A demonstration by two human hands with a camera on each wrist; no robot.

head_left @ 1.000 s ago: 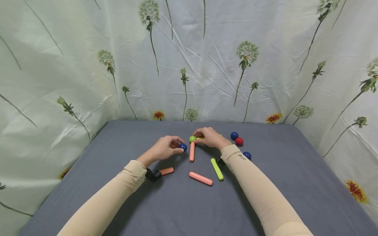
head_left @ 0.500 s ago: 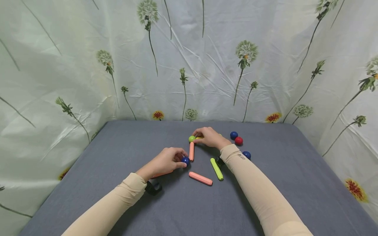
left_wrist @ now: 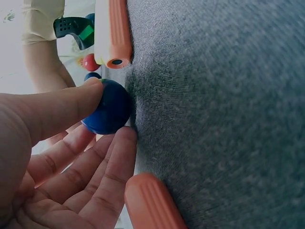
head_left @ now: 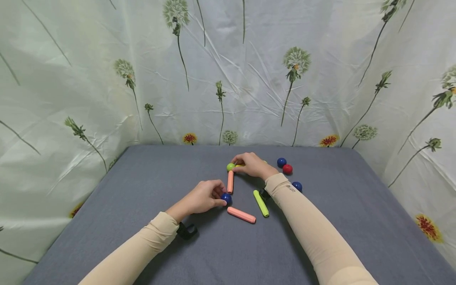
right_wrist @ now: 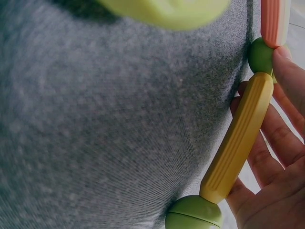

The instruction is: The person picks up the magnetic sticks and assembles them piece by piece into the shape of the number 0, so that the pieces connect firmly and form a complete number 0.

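My left hand pinches a blue ball between thumb and fingertips, just above the cloth. The ball is at the near end of an orange ribbed rod; whether they touch, I cannot tell. That rod's far end meets a green ball, which my right hand holds between thumb and fingers. From the green ball a yellow rod runs to a second green ball, mostly hidden by the hand in the head view. Another orange rod lies beneath the left fingers.
A loose orange rod and a lime-green rod lie on the grey cloth nearby. To the right are two blue balls and a red ball. A flower-printed curtain hangs behind the table.
My left hand has carried the blue ball nearer to me and slightly right, to the near end of the orange rod. The left loose rod is now covered. My right hand stays put.
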